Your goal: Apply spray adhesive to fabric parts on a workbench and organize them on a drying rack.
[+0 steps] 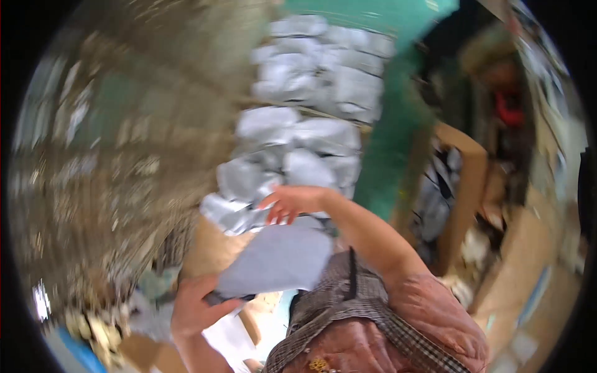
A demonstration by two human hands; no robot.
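My left hand (198,304) grips the lower left edge of a flat, light grey-blue piece (277,258) that looks like folded cloth; the blur hides its exact kind. Something dark shows at the piece's lower edge by the thumb. My right hand (292,204) reaches across above the piece's far edge, its fingers spread and bent a little downward, with nothing seen in them. Just beyond it lie several shiny, pale grey plastic-looking packages (267,127) in rows; whether the fingertips touch the nearest ones cannot be made out.
A further group of packages (298,68) continues toward the back on the green floor (398,149). At the right stands an open cardboard box (463,205) with grey and dark items inside. On the left, blurred stacked material (124,161) fills the side. Loose scraps (93,329) lie at lower left.
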